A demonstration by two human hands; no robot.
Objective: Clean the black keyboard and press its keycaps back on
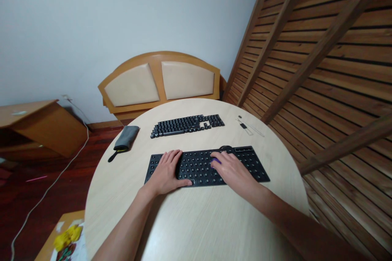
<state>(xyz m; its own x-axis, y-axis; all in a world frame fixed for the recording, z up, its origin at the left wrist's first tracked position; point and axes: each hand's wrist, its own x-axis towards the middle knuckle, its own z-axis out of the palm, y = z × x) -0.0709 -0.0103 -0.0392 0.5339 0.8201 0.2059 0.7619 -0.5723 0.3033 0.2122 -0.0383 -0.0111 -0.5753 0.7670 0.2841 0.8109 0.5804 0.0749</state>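
Observation:
A black keyboard (200,171) without its keycaps lies on the round table, its switches bare. My left hand (165,173) rests over its left part, fingers stretched flat and thumb along the front edge. Over the right-middle of the keyboard, my right hand (231,167) is closed with its fingers curled round a small purple thing (216,160); most of it is hidden. Behind the keyboard, black keycaps (180,125) are laid out in keyboard order, with a gap right of the middle. A wire keycap puller (244,126) with a black handle lies at the back right.
A grey pouch (128,136) with a black loop lies on the table (183,224) at the left. Something round and black (226,147) shows at the keyboard's back edge. A slatted wooden panel (324,61) leans close on the right. A cable (55,181) runs across the floor.

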